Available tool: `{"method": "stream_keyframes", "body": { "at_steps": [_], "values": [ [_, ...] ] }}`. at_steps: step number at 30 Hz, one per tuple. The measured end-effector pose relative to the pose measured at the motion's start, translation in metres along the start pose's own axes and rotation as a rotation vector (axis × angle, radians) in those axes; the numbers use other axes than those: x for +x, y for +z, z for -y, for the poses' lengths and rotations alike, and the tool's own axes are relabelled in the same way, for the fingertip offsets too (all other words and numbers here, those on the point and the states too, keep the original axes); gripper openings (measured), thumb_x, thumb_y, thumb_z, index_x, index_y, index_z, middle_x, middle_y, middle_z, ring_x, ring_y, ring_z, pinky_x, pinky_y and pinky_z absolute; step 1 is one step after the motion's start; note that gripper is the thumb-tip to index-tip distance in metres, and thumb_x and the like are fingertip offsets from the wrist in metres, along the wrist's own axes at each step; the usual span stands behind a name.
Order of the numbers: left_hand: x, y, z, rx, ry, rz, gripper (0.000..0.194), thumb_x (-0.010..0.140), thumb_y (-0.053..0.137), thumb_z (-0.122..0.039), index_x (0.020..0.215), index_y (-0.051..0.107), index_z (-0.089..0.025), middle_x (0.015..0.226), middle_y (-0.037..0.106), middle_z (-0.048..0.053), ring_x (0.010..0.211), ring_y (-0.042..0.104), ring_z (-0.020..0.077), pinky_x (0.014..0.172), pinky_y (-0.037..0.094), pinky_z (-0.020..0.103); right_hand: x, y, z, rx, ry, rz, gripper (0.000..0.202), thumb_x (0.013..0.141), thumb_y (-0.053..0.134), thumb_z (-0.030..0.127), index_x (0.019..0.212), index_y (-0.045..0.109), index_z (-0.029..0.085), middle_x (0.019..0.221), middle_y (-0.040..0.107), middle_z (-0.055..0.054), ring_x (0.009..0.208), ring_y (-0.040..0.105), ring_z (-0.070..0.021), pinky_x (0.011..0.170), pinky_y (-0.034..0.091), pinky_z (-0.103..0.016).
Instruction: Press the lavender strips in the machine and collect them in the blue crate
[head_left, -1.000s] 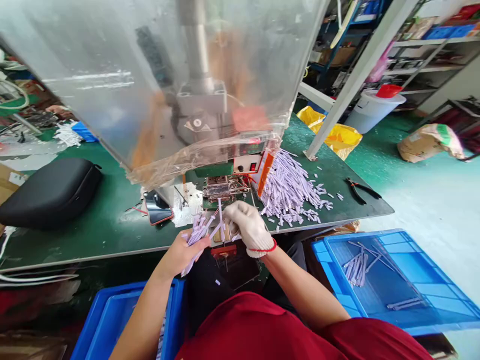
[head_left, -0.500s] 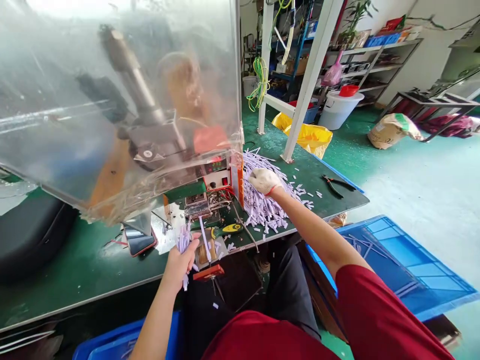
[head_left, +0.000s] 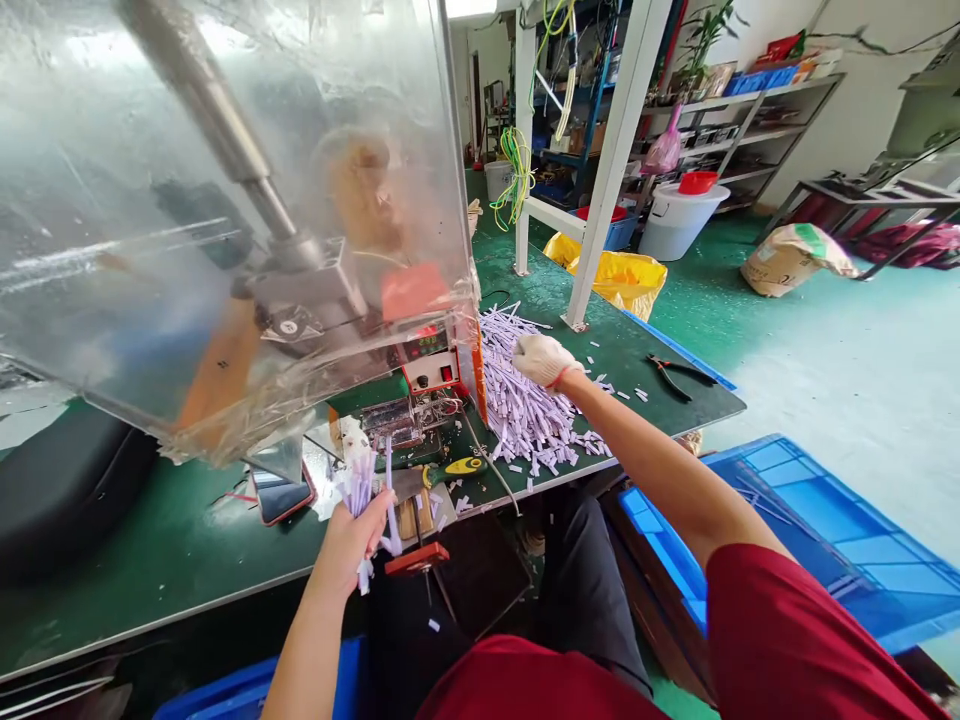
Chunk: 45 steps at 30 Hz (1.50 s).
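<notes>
My left hand [head_left: 351, 545], bare, is closed around a bundle of thin pale-purple strips [head_left: 358, 487] at the front edge of the bench. One longer strip [head_left: 390, 515] stands beside the thumb; whether the hand grips it I cannot tell. In a white glove, my right hand [head_left: 544, 360] is curled above a large pile of the same strips [head_left: 525, 420]. Its fingertips are turned away, so anything in them is hidden. A scraper with a yellow-green handle [head_left: 465, 467] and a red block [head_left: 417, 559] lie between the hands.
A cloudy plastic guard [head_left: 300, 180] covers a machine at left, beside a red-and-white control box [head_left: 431, 372]. Pliers [head_left: 679, 377] and a phone [head_left: 283, 490] lie on the green bench [head_left: 187, 540]. A white post [head_left: 619, 170] rises behind the pile; blue crates [head_left: 840, 520] stand at right.
My gloved right hand has shifted slightly right over the pile. My left hand with the bundle has moved a little left and down, and the view has turned slightly.
</notes>
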<state>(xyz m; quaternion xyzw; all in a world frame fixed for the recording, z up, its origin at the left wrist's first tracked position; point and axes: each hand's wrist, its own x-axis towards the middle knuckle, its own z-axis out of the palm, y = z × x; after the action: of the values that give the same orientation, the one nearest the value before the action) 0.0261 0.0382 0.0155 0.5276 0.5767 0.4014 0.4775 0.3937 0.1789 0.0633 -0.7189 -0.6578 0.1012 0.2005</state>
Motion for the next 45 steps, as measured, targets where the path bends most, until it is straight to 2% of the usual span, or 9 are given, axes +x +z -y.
{"method": "stream_keyframes", "body": {
  "at_steps": [3,6,12,15,18,24,34,39,45],
  "values": [
    [-0.007,-0.017,0.004,-0.092,-0.001,-0.091,0.042,0.076,0.072,-0.049,0.055,0.054,-0.018,0.033,0.035,-0.008,0.033,0.027,0.0051,0.036,0.020,0.018,-0.049,-0.008,-0.025,0.270,0.062,-0.046,0.035,0.079,0.058,0.022,0.112,0.068,0.017,0.082,0.072,-0.005,0.067,0.066,-0.0170,0.058,0.047,-0.024],
    [-0.014,-0.029,0.007,-0.208,-0.005,-0.156,0.035,0.074,0.074,-0.049,0.069,0.063,-0.016,0.034,0.034,-0.010,0.031,0.027,0.0053,0.034,0.019,0.018,-0.107,-0.002,-0.026,0.649,0.075,0.012,0.022,0.085,0.056,0.034,0.094,0.067,0.017,0.070,0.067,-0.002,0.050,0.058,-0.0116,0.046,0.042,-0.021],
    [-0.027,-0.030,0.009,-0.334,-0.002,-0.182,0.034,0.073,0.077,-0.046,0.075,0.065,-0.014,0.036,0.032,-0.011,0.031,0.029,0.0046,0.034,0.020,0.017,-0.181,0.033,0.050,1.041,0.014,0.371,0.041,0.089,0.054,0.057,0.075,0.059,0.019,0.062,0.066,-0.002,0.033,0.044,-0.0080,0.030,0.027,-0.020],
    [-0.032,-0.028,0.013,-0.368,-0.005,-0.155,0.035,0.073,0.078,-0.046,0.076,0.065,-0.014,0.037,0.031,-0.011,0.033,0.030,0.0045,0.035,0.021,0.017,-0.177,0.056,0.095,1.071,-0.014,0.444,0.039,0.088,0.057,0.055,0.072,0.059,0.020,0.060,0.067,-0.002,0.032,0.047,-0.0093,0.030,0.028,-0.021],
    [-0.038,-0.030,0.020,-0.354,-0.023,-0.149,0.036,0.073,0.077,-0.049,0.075,0.065,-0.014,0.037,0.032,-0.011,0.033,0.030,0.0046,0.035,0.021,0.017,-0.163,0.083,0.126,1.112,0.036,0.355,0.037,0.085,0.060,0.052,0.067,0.058,0.020,0.055,0.064,-0.001,0.032,0.048,-0.0101,0.029,0.030,-0.021],
    [-0.045,-0.037,0.037,-0.360,-0.081,-0.173,0.037,0.074,0.076,-0.049,0.075,0.063,-0.015,0.037,0.034,-0.011,0.032,0.029,0.0043,0.034,0.019,0.017,-0.156,0.115,0.153,1.197,0.106,0.378,0.035,0.084,0.056,0.050,0.065,0.058,0.020,0.055,0.064,-0.001,0.031,0.046,-0.0105,0.029,0.033,-0.023],
    [-0.047,-0.036,0.039,-0.413,-0.097,-0.200,0.039,0.073,0.077,-0.050,0.077,0.065,-0.014,0.038,0.033,-0.011,0.033,0.030,0.0046,0.034,0.018,0.017,-0.163,0.132,0.161,1.328,0.223,0.227,0.036,0.083,0.059,0.055,0.074,0.056,0.020,0.064,0.066,-0.002,0.038,0.051,-0.0098,0.033,0.038,-0.021],
    [-0.048,-0.037,0.038,-0.419,-0.093,-0.201,0.038,0.073,0.077,-0.050,0.077,0.065,-0.014,0.037,0.033,-0.011,0.032,0.031,0.0046,0.034,0.019,0.016,-0.161,0.130,0.154,1.321,0.156,0.257,0.038,0.082,0.065,0.054,0.076,0.063,0.017,0.055,0.053,0.003,0.039,0.044,-0.0067,0.034,0.036,-0.018],
    [-0.047,-0.039,0.042,-0.440,-0.099,-0.210,0.039,0.072,0.078,-0.049,0.077,0.066,-0.013,0.037,0.034,-0.011,0.033,0.032,0.0045,0.033,0.020,0.015,-0.157,0.102,0.158,1.546,0.173,0.598,0.037,0.075,0.075,0.049,0.082,0.062,0.015,0.050,0.044,0.008,0.034,0.031,-0.0028,0.031,0.026,-0.015]
  ]
}}
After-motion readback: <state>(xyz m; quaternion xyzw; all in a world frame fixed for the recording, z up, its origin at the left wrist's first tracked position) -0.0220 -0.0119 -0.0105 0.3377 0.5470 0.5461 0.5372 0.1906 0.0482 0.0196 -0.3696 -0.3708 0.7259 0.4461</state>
